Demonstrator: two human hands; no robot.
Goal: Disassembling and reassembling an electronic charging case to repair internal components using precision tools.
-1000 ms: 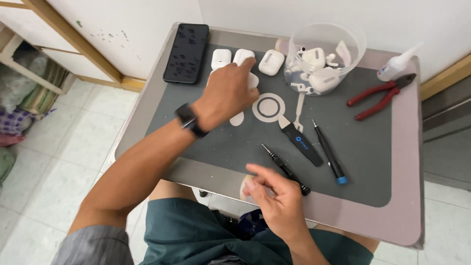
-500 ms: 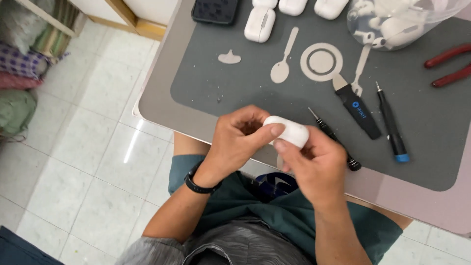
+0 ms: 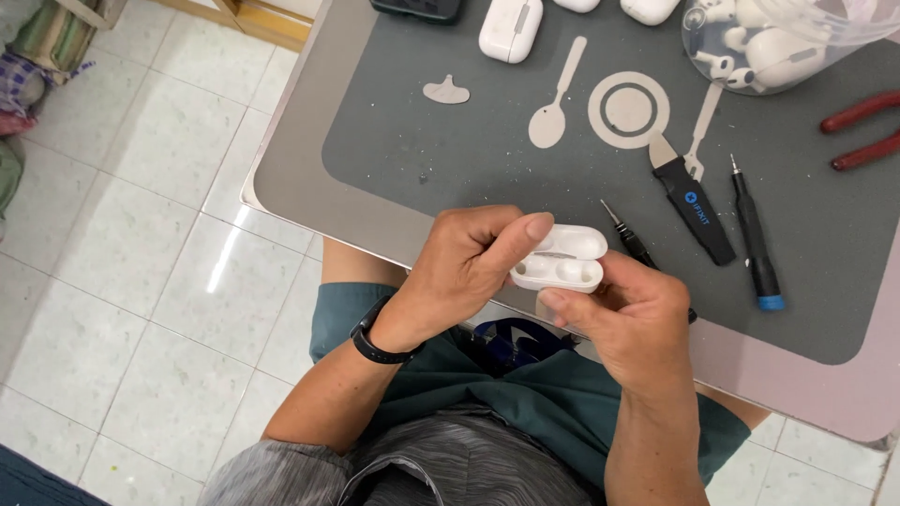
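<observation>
The dark grey rubber work mat (image 3: 450, 159) fills the upper right of the frame, so tools lie within reach. At centre, the left hand (image 3: 469, 267) and right hand (image 3: 633, 309) pinch a small white plastic earbud case (image 3: 561, 258) from both sides, lid open towards the camera. The clear plastic tub (image 3: 787, 37) is cut off at the top; its contents blur

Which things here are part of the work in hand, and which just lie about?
In hand:
open white earbud case
left hand
right hand

Lying about:
closed white case
black pry tool
blue-tipped screwdriver
red pliers
clear tub of earbuds
grey mat
</observation>
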